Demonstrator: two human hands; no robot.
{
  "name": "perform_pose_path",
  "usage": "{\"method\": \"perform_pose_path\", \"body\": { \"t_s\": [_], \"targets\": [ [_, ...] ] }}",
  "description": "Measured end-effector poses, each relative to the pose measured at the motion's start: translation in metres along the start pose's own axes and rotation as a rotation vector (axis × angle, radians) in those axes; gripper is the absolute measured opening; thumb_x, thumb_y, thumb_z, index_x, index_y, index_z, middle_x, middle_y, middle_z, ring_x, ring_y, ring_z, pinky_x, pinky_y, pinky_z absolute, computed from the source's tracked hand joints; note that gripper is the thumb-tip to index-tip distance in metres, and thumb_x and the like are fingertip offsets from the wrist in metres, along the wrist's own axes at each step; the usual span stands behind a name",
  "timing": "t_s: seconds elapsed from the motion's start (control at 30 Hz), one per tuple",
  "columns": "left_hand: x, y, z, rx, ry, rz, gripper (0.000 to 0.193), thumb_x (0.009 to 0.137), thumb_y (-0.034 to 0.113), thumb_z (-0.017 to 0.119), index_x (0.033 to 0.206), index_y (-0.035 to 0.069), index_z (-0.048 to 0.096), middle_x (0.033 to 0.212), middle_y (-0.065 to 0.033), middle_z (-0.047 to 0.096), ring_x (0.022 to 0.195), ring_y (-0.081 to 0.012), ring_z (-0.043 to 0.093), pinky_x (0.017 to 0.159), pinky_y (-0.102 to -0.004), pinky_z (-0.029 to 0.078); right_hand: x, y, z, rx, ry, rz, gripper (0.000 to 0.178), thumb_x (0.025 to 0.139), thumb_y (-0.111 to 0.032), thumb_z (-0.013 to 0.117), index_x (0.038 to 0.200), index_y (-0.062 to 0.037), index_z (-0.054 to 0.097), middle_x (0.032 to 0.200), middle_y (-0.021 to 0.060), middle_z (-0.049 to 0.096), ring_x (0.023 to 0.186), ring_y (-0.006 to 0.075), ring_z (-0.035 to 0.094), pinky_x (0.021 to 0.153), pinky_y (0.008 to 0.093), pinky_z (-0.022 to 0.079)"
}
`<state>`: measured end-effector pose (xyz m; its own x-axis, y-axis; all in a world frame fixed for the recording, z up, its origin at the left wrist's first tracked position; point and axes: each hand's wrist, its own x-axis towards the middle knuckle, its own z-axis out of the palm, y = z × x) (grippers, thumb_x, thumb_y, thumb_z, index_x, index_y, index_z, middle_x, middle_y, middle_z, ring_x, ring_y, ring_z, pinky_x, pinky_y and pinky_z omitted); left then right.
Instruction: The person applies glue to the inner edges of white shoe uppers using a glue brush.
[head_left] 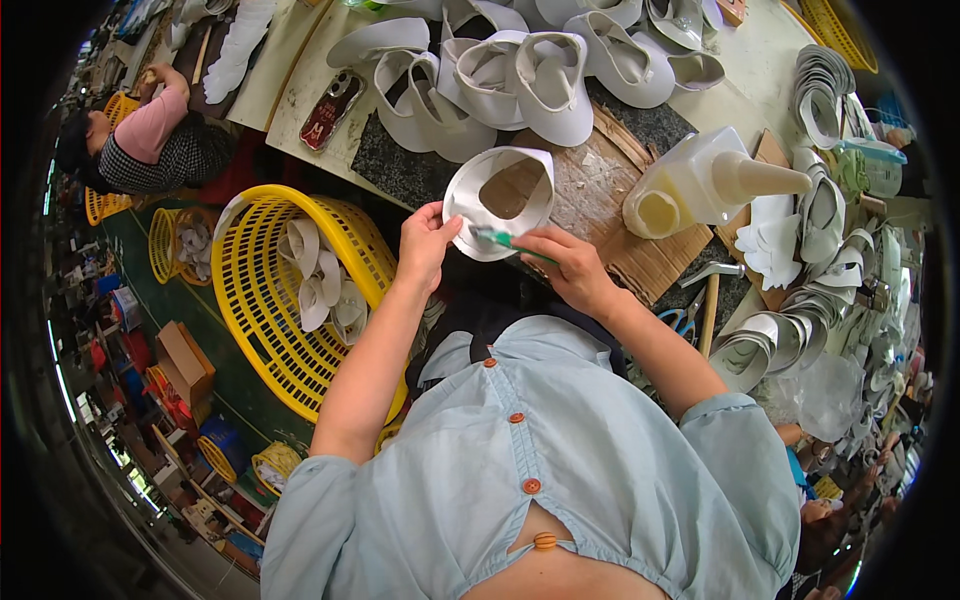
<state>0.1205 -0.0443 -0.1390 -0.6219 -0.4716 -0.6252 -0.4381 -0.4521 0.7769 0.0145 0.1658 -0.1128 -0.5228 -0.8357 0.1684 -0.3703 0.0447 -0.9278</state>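
Observation:
A white shoe upper [467,190] with a wide oval opening is held up at the near edge of the worktable. My left hand [425,243] pinches its left rim, thumb on the inner face. My right hand [568,267] is closed around the green handle of a small brush [497,237], whose head lies against the inside of the upper near its lower edge. Just right of the upper, a translucent squeeze bottle [690,185] with a cone nozzle lies tilted, yellowish liquid inside. Behind, several more white shoe uppers [555,90] are heaped together.
Cardboard [650,262] lies under the bottle. A hammer [711,300] and blue-handled scissors [680,322] sit to its right, beside stacked white pieces [790,335]. A phone [332,110] rests at the left. A yellow basket [262,300] holding uppers stands left of me; a person [150,140] sits beyond.

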Motion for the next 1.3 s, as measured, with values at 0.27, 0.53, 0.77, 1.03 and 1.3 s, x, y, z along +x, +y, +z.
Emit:
{"method": "perform_pose_path", "body": {
  "t_s": [0.27,0.53,0.77,1.03,1.3],
  "targets": [
    [0.0,0.009,0.006,0.048,0.013,0.004,0.027,0.087,0.001,0.06,0.113,-0.003,0.055,0.1,-0.0075,0.066,0.085,-0.0116,0.063,0.077,-0.0242,0.05,0.016,0.001,-0.001,-0.037,0.131,-0.055,0.013,0.087,-0.006,0.061,0.099,-0.0035,0.065,0.083,0.0112,0.064,0.073,0.0234,0.064,0.065,0.0307,0.051],
    [0.001,-0.001,0.011,0.05,0.082,0.146,0.023,0.083,-0.003,0.06,0.106,-0.005,0.06,0.095,-0.0103,0.067,0.085,-0.014,0.063,0.076,-0.027,0.051,0.005,-0.01,-0.003,-0.189,0.125,0.168,0.015,0.094,-0.01,0.054,0.1,0.0009,0.063,0.072,0.0069,0.06,0.058,0.0106,0.06,0.052,0.0234,0.046],
    [-0.053,0.052,-0.001,0.534,0.346,0.935,0.022,0.075,-0.007,0.06,0.095,0.003,0.063,0.087,-0.0152,0.063,0.082,-0.034,0.062,0.073,-0.0373,0.051,0.023,-0.038,-0.057,0.338,0.645,0.345,0.026,0.095,-0.022,0.056,0.088,0.0021,0.064,0.07,0.008,0.064,0.059,0.0113,0.057,0.056,0.0231,0.044],
    [-0.144,0.056,-0.2,0.829,0.841,0.722,0.018,0.081,-0.002,0.059,0.095,0.005,0.066,0.089,-0.0113,0.064,0.08,-0.0275,0.063,0.071,-0.0344,0.051,0.055,-0.042,-0.079,0.301,0.661,0.355,0.03,0.094,-0.025,0.058,0.082,0.0017,0.064,0.065,0.0081,0.063,0.056,0.0093,0.054,0.055,0.0194,0.041],
    [-0.14,-0.044,-0.371,1.245,1.147,0.442,0.017,0.084,0.004,0.057,0.098,0.008,0.065,0.088,-0.0105,0.06,0.084,-0.0309,0.06,0.075,-0.0398,0.049,0.085,-0.04,-0.031,0.349,0.365,0.471,0.025,0.096,-0.023,0.054,0.094,0.0008,0.062,0.069,0.007,0.063,0.055,0.0087,0.054,0.052,0.0191,0.041]
  ]
}}
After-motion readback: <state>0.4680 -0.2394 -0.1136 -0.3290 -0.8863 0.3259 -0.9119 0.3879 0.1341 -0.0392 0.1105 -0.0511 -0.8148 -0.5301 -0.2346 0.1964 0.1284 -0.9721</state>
